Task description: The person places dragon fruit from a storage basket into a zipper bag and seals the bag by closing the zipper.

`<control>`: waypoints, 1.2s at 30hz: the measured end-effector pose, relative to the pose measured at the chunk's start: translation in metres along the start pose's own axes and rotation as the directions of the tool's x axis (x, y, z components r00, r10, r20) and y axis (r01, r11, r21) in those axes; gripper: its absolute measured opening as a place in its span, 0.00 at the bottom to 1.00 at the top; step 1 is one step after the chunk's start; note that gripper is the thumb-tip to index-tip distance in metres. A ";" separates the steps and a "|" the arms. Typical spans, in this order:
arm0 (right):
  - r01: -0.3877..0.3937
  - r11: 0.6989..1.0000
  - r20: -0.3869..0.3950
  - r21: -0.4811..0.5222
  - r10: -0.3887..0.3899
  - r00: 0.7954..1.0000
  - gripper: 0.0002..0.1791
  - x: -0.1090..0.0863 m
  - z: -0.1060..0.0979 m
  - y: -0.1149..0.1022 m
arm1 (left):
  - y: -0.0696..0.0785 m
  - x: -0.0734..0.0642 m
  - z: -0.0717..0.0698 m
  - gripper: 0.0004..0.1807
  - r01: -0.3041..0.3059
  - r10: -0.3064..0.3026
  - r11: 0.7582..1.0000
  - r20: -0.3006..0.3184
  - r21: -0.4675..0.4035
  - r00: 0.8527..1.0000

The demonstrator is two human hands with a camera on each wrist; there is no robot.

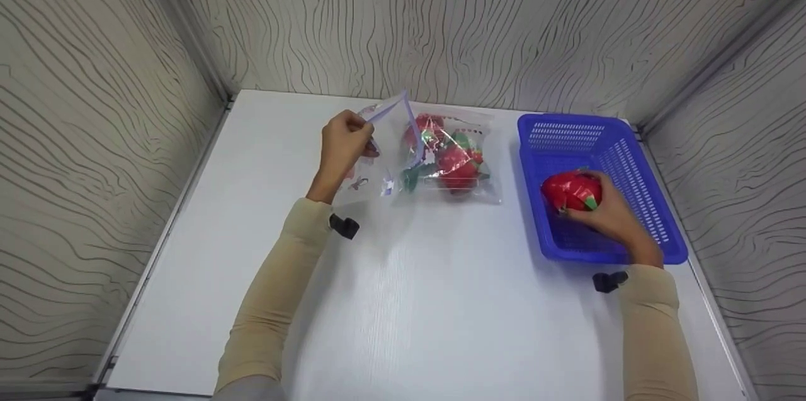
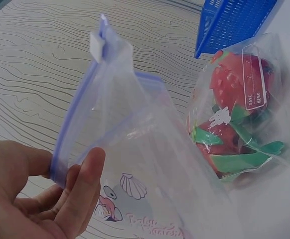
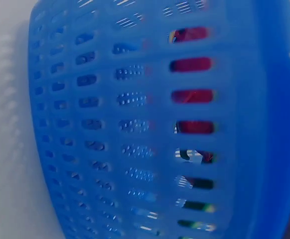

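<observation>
My left hand pinches the purple zip rim of a clear zip bag, between thumb and fingers. The bag's mouth gapes, and a white slider sits at the rim's upper end in the left wrist view. In the head view, my right hand grips a shiny red dragon fruit with green tips, over the blue basket. The right wrist view shows mostly the wall of that basket, with red and green visible through its slots; the hand is hidden there.
A second clear bag, holding red fruits with green leaves, lies on the white table between the first bag and the basket. Wood-grain panels enclose the table at the back and sides.
</observation>
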State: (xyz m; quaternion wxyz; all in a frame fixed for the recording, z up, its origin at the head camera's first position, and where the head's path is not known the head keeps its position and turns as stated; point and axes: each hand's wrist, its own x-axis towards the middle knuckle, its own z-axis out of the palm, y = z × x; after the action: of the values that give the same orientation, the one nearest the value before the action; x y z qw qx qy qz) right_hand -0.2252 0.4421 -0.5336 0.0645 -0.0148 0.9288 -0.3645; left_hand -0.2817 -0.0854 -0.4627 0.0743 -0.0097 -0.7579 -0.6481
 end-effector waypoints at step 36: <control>0.044 0.996 -0.093 -0.077 -0.051 0.994 0.58 0.010 -0.004 -0.040 | 0.000 -0.001 0.005 0.11 0.021 -0.022 0.999 0.032 0.034 0.999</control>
State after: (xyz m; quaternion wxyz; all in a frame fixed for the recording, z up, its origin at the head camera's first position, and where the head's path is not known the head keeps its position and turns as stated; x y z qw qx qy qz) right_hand -0.2360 0.4145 -0.5042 0.0108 -0.0221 0.9432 -0.3314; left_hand -0.2815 -0.0806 -0.4634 0.0551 -0.0107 -0.7700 -0.6356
